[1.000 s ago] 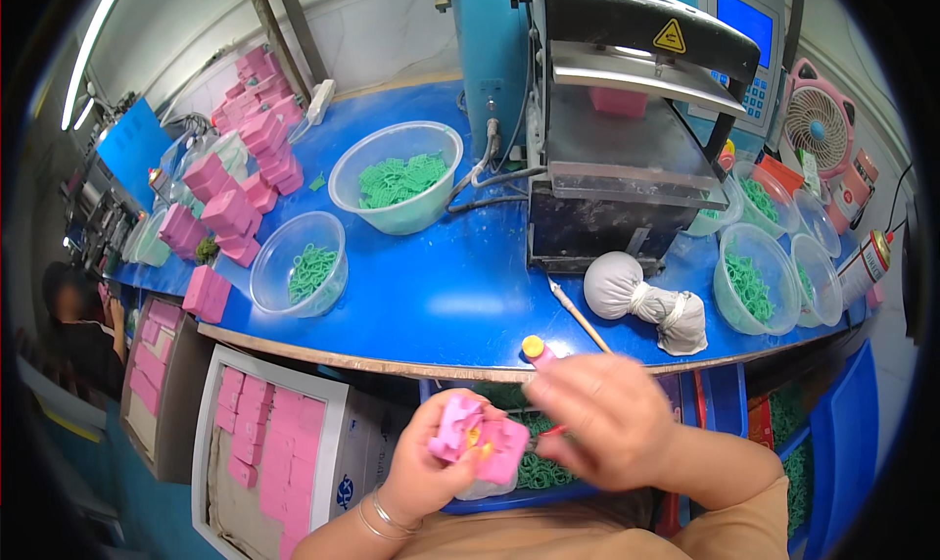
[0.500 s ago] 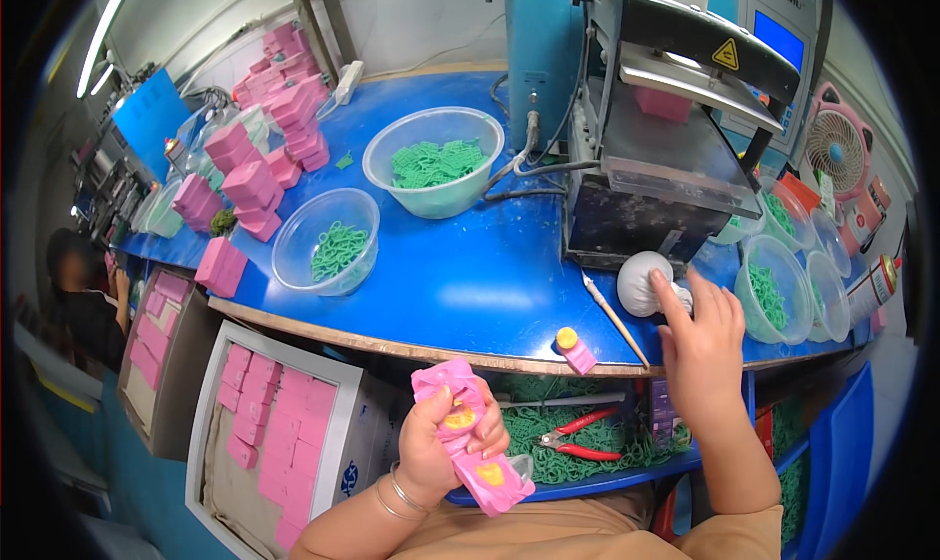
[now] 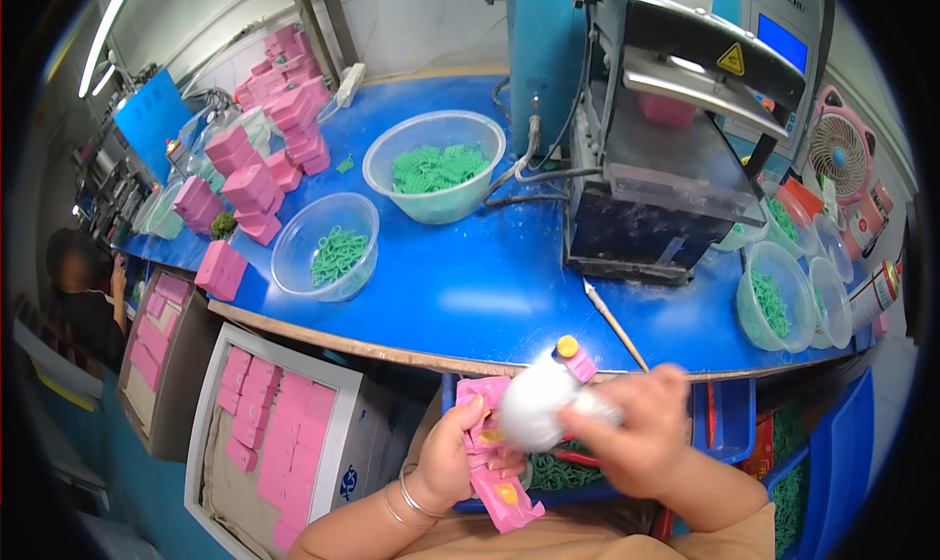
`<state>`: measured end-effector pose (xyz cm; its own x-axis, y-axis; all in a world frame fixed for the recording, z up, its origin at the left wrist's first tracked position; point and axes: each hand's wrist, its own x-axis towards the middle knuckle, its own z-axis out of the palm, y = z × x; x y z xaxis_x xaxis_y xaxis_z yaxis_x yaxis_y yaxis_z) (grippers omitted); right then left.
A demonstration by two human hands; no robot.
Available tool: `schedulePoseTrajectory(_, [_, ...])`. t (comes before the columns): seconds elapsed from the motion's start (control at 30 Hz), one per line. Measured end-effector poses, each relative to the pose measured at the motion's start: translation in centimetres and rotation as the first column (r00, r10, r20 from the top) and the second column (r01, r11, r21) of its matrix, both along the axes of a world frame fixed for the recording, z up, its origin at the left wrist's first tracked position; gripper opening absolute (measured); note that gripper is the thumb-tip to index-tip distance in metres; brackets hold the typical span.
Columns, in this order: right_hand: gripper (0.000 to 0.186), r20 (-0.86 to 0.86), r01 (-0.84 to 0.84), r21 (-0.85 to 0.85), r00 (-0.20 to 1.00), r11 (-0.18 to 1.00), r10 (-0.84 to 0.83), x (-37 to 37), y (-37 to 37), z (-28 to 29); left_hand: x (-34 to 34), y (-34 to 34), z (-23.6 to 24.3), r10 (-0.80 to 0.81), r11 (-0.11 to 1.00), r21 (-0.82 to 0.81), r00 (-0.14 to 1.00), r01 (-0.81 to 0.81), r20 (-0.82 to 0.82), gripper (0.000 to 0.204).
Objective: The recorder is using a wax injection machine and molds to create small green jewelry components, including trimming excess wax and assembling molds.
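White pouch [image 3: 535,408] up from the foot of the press [image 3: 651,173]

Half a second ago it lay there; now the right hand [image 3: 632,428], blurred, grips its neck, well in front of the press and to its left, while the left hand [image 3: 455,452] clamps the opened pink mould [image 3: 496,503], likewise in front; whether pouch and mould touch, I cannot tell

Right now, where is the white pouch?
In the head view, lower centre: the white pouch is in the right hand, beside the pink mould in the left hand.
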<state>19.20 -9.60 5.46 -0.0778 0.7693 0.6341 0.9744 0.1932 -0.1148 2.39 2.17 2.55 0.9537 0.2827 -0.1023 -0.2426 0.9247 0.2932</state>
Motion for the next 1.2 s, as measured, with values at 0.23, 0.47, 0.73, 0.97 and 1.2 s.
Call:
schedulePoseTrajectory(0.23, [0.043,0.099,0.464,0.044,0.879,0.885,-0.466,5.0,0.6,1.0,-1.9,0.8,-2.2,-0.006,0.914,0.393,0.973,0.098,-0.23,0.03])
schedulePoseTrajectory(0.47, [0.025,0.122,0.386,-0.039,0.918,0.922,-0.379,1.2,1.9,0.0,-0.9,-1.0,-1.0,0.409,0.288,0.955,0.894,0.066,-0.185,0.057])
schedulePoseTrajectory(0.73, [0.022,-0.389,-0.14,-0.068,0.915,0.988,0.103,0.7,2.2,-0.1,-1.5,0.7,-0.2,0.47,-0.682,0.724,0.82,0.103,0.326,0.047])
schedulePoseTrajectory(0.97, [0.026,-0.337,-0.332,-0.1,0.899,0.938,0.282,-0.3,0.8,-0.1,-1.8,0.6,-0.4,0.433,-0.692,0.72,0.828,0.053,0.356,0.048])
schedulePoseTrajectory(1.2, [0.024,-0.273,-0.387,-0.234,0.907,0.892,0.322,-0.5,1.0,0.7,-2.1,0.5,0.0,0.405,-0.663,0.731,0.899,0.161,0.169,0.043])
